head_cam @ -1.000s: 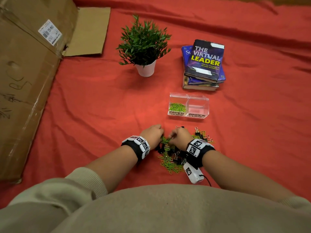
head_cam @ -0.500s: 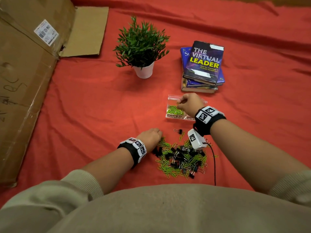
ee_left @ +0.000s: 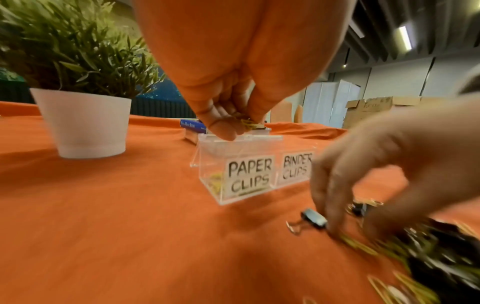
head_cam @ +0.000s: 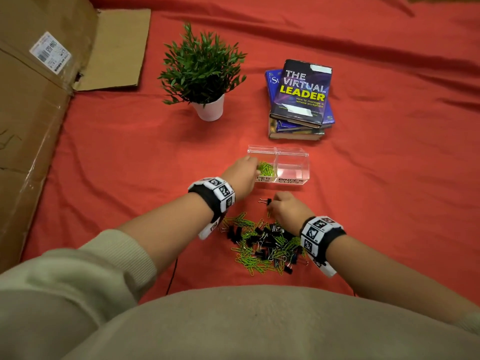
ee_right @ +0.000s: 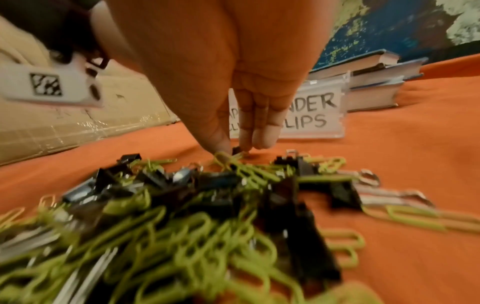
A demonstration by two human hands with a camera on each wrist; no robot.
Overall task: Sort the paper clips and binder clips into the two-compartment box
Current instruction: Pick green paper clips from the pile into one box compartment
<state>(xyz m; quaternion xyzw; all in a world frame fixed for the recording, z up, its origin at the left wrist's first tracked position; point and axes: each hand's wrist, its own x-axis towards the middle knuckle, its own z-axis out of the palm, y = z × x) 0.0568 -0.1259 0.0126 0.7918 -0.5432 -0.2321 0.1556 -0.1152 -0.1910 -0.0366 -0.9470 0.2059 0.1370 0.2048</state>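
The clear two-compartment box [head_cam: 279,165] sits on the red cloth [head_cam: 389,178] near the middle of the covered surface, its front labels reading "PAPER CLIPS" on the person's left and "BINDER CLIPS" on the right. The left compartment holds a small heap of green paper clips [head_cam: 266,168]; the right one shows only clear plastic.

The left hand [head_cam: 240,178] is at the left compartment's near-left corner, fingers over the rim. In the left wrist view its thumb and fingers [ee_left: 221,125] are pinched together on a few yellowish-green paper clips [ee_left: 246,123] right above the open top of that compartment.

The right hand [head_cam: 289,211] is lower and closer to the person, at the far edge of the mixed pile of clips [head_cam: 265,242], which lies between the box and the person's body. In the right wrist view its fingers point down, thumb and fingertips [ee_right: 262,139] closing on a green paper clip [ee_right: 226,159] at the pile's far edge. A lone black binder clip [head_cam: 266,201] lies just beside those fingertips, between the pile and the box; whether they touch it cannot be told.

The pile mixes green paper clips and black binder clips with silver handles.

Beyond the box stands a stack of books [head_cam: 298,100] topped by "The Virtual Leader", with a potted green plant in a white pot [head_cam: 205,79] to its left. A flattened cardboard box [head_cam: 39,113] lies along the left edge of the cloth.
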